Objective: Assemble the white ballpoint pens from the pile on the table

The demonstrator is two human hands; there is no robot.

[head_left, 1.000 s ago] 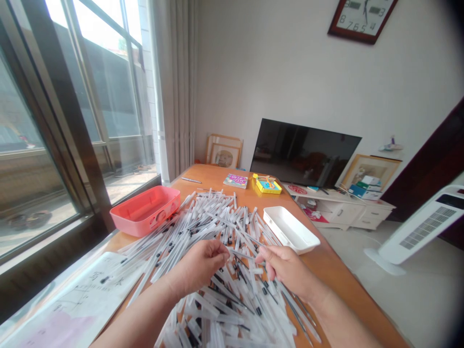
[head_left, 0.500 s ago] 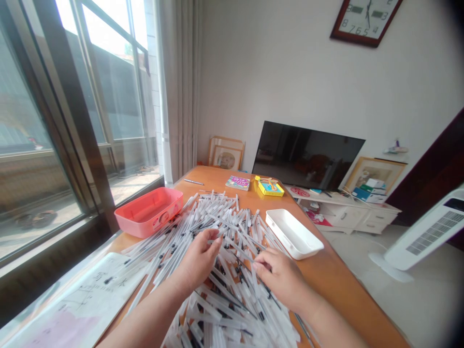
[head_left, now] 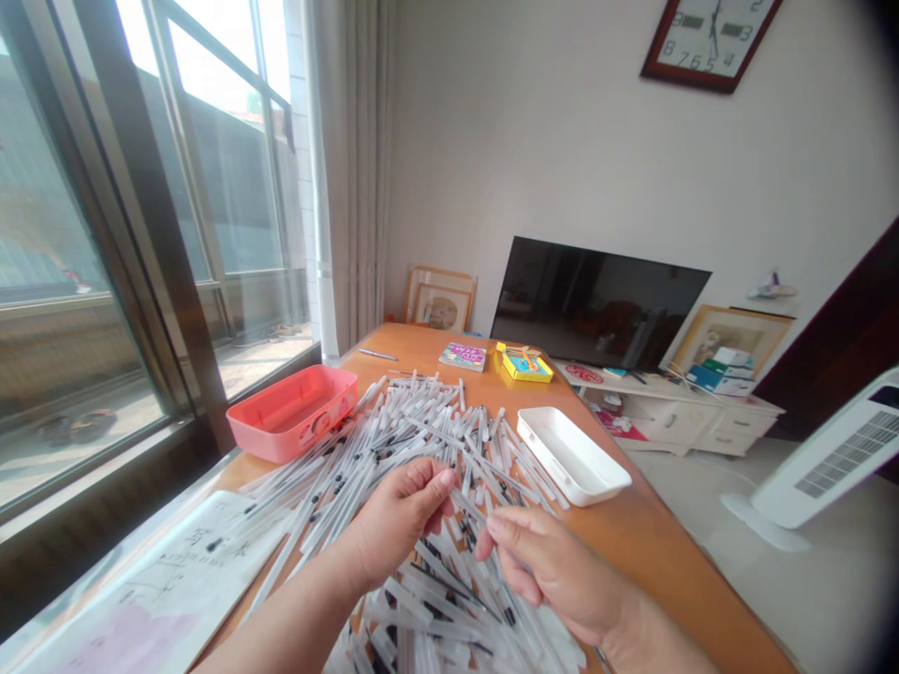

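A loose heap of translucent white pens point(head_left: 414, 412) with black parts spreads over the wooden table point(head_left: 660, 562). Above the heap, my left hand point(head_left: 404, 515) is closed, thumb pressed against the fingers. It pinches one end of a translucent pen point(head_left: 469, 508). My right hand point(head_left: 554, 562) has thumb and forefinger closed on the pen's other end, with the remaining fingers curled loosely below. Fingers cover both ends, so whether it is a whole pen or only a part cannot be made out.
A red plastic box point(head_left: 291, 412) stands left of the heap, a white tray point(head_left: 572, 454) right of it. Farther back lie a silver pen point(head_left: 377, 355), a book point(head_left: 464, 356) and a yellow box point(head_left: 524, 363). A printed sheet point(head_left: 169, 580) covers the near left.
My hands have come closer together, the left moving right and the right turning inward. Both now grip the pen between them; the left fingers were looser before.
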